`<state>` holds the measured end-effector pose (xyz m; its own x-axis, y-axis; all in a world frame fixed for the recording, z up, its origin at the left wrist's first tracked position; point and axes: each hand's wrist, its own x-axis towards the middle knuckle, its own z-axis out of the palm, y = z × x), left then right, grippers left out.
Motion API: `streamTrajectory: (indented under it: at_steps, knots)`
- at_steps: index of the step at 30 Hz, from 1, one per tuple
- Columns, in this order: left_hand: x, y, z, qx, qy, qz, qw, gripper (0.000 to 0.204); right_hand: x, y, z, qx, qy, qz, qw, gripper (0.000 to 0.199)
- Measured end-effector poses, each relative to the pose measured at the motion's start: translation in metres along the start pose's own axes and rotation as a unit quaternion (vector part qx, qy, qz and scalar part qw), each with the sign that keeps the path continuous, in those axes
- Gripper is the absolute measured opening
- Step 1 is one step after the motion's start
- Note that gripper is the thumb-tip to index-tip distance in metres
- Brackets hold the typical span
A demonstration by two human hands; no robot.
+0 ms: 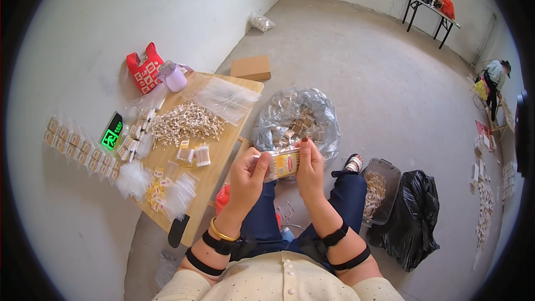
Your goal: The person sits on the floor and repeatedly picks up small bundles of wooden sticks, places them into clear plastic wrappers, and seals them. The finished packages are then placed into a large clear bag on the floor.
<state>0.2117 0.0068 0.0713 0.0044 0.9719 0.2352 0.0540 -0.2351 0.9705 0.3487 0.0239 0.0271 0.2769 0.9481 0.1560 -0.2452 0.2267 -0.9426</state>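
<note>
Between my two hands is a clear packet of cotton swabs with a yellow label, held above my lap. My left hand is closed on its left end, thumb along the front. Its right end is pinched by my right hand, with the thumb on top. Just beyond the packet stands a large clear plastic bag of packed swabs. On the wooden table to my left lie a heap of loose cotton swabs, small swab bundles, yellow labels and clear empty sleeves.
Filled packets line the table's left side, near a purple jug and red bag. A cardboard box lies beyond. To my right are a grey bin of swabs and a black bag. Another person works far right.
</note>
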Motion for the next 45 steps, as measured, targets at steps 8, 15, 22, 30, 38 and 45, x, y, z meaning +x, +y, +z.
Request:
streamTrajectory:
  at_steps: [8,15,22,30,38,45]
  knots:
    - [-0.004,-0.001,-0.006,0.059,0.015,0.041,0.997,0.037,0.005,0.007,-0.004,0.08,-0.018,0.063,0.995,0.031]
    - [-0.004,0.006,-0.008,0.027,0.004,-0.027,0.999,0.035,0.009,0.017,-0.009,0.099,-0.016,0.053,0.994,0.03]
    - [-0.012,0.001,-0.05,-0.039,0.034,-0.05,0.997,0.034,0.011,0.032,-0.001,0.155,0.035,0.126,0.979,0.03]
    - [-0.051,-0.063,-0.191,0.116,0.279,-0.157,0.94,0.032,0.007,0.027,0.018,0.193,0.015,0.187,0.963,0.024]
    - [-0.128,-0.165,-0.305,0.223,0.378,-0.295,0.848,0.042,-0.003,0.038,0.044,0.147,0.007,0.228,0.963,0.025]
    - [-0.118,-0.128,-0.269,0.693,0.123,-0.186,0.686,0.074,-0.006,0.048,0.057,0.133,-0.036,0.238,0.961,0.025]
